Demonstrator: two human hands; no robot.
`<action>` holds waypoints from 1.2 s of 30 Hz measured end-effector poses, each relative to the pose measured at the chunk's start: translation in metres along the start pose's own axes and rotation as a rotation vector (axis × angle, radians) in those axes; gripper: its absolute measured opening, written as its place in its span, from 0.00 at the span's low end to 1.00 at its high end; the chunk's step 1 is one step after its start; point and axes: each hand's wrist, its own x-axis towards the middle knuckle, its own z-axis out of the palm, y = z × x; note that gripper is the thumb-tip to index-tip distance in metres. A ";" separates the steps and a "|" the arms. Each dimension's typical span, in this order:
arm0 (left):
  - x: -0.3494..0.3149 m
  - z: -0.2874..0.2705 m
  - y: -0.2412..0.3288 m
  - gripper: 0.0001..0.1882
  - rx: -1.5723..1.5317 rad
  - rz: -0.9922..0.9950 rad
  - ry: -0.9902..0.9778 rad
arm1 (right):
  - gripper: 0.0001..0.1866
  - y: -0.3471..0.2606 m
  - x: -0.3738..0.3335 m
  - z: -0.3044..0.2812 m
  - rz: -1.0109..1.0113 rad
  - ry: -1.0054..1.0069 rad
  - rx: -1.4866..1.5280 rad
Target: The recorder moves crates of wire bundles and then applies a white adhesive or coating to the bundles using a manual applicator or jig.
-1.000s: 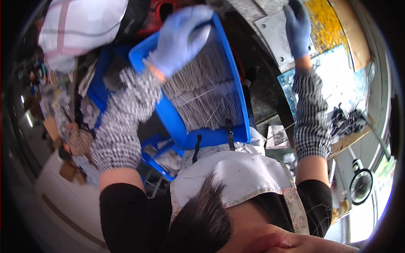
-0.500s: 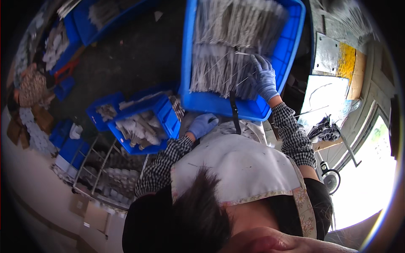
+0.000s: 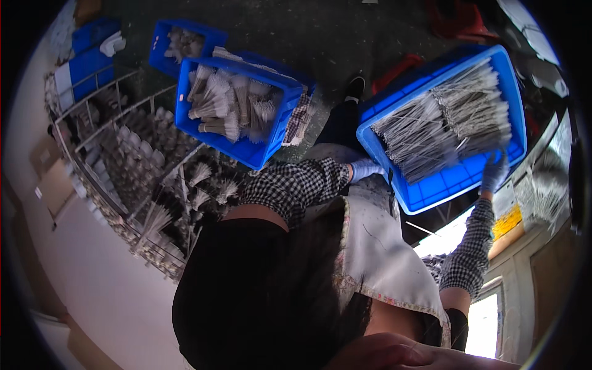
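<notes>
A large blue crate point(image 3: 425, 200) stands at the right, packed with rows of thin wire-stemmed brushes point(image 3: 472, 111) with pale bristle ends. My right hand point(image 3: 495, 172), in a pale blue-grey glove, is closed over the crate's near right rim, its fingertips in shadow on the inside. My left hand point(image 3: 365, 169), gloved the same way, is beside the crate's near left corner. Its fingers point toward the crate wall and are mostly hidden, so its grip cannot be made out. A black strap hangs near that corner, by my white apron point(image 3: 385, 240).
At the left stands another blue crate point(image 3: 262, 157) of bundled pale brushes, with a smaller blue bin point(image 3: 161, 49) behind it. A metal rack point(image 3: 117, 105) holds several brush heads. Red objects point(image 3: 401, 71) lie beyond the right crate. My shoe point(image 3: 355, 88) shows between the crates.
The view has swung, bringing the brush crate to the right and at a slant. My right hand has moved from among the brushes to the rim; my left hand has come near the crate's corner.
</notes>
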 end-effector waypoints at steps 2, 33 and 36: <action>-0.013 0.006 -0.004 0.22 -0.144 0.040 0.058 | 0.31 -0.014 0.046 0.007 0.194 -0.086 -0.039; -0.016 0.029 -0.024 0.20 -0.667 0.331 0.644 | 0.19 0.015 0.245 -0.060 -0.148 -0.322 -0.172; -0.045 0.013 -0.028 0.13 -0.588 0.363 0.533 | 0.20 -0.062 0.265 -0.094 -0.218 -0.337 -0.192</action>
